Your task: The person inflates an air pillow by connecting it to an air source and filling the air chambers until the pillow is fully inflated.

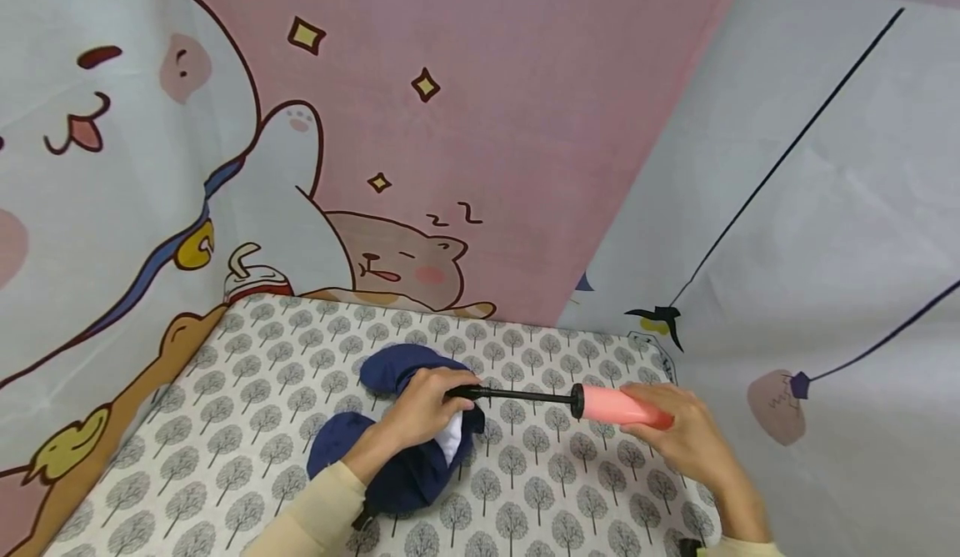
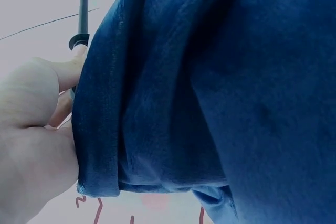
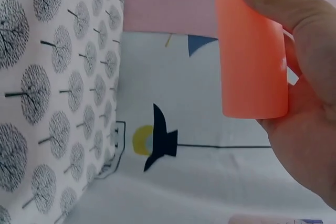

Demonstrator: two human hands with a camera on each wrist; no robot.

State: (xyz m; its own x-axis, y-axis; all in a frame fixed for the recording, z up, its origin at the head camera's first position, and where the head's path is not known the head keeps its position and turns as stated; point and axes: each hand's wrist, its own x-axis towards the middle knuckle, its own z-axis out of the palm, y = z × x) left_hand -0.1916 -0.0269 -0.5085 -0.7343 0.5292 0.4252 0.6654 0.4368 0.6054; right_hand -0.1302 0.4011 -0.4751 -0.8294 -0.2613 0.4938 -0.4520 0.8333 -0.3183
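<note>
A hand pump with a coral barrel and a black rod is held sideways above the table, its rod drawn well out. My left hand grips the black handle at the rod's end. Around the barrel curl the fingers and thumb of my right hand; the right wrist view shows the thumb along the coral barrel. Beneath my left hand is a navy, curved, plush neck pillow with a white patch. Its folded fabric fills much of the left wrist view and hides part of that hand.
The table is covered by a white cloth printed with grey trees. Behind it hangs a pink and white cartoon curtain, which continues along the left and right sides. A small black item shows at the lower right edge.
</note>
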